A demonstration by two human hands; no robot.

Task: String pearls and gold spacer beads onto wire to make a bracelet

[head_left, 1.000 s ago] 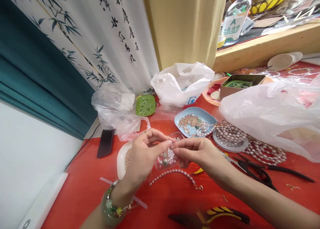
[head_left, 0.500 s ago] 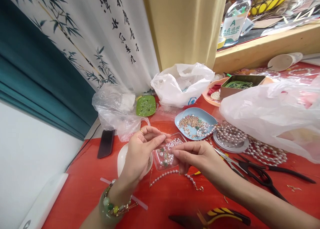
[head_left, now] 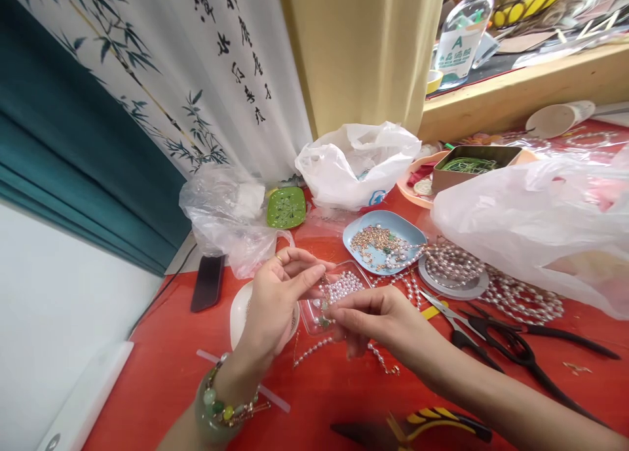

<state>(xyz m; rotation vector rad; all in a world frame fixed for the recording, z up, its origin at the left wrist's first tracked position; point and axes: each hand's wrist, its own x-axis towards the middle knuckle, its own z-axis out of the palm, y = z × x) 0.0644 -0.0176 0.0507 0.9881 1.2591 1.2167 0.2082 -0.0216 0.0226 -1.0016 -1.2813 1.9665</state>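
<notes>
My left hand [head_left: 282,290] is closed in a pinch, thumb against the fingers, above a clear plastic box [head_left: 308,325]. From its fingertips a thin beaded strand [head_left: 324,294] with gold bits runs down to my right hand [head_left: 368,313], which pinches its lower part; its fine detail is too small to tell. White pearl beads [head_left: 346,286] fill part of the box, with some green ones near the front. A pearl bracelet [head_left: 314,351] lies just below, partly hidden behind my right hand. A white dish [head_left: 238,316] sits behind my left wrist.
A blue plate [head_left: 356,223] of gold and pearl pieces stands beyond the box. To the right are pearl strands [head_left: 523,300], scissors [head_left: 484,326] and black-handled pliers [head_left: 565,339]. Yellow-black pliers [head_left: 442,418] lie in front. Plastic bags [head_left: 356,162], a green dish [head_left: 286,207] and a phone [head_left: 208,282] line the back and left.
My right hand has shifted slightly left and down, toward the front of the box, uncovering more pearls behind it and hiding the bracelet's middle. My left hand stays almost still.
</notes>
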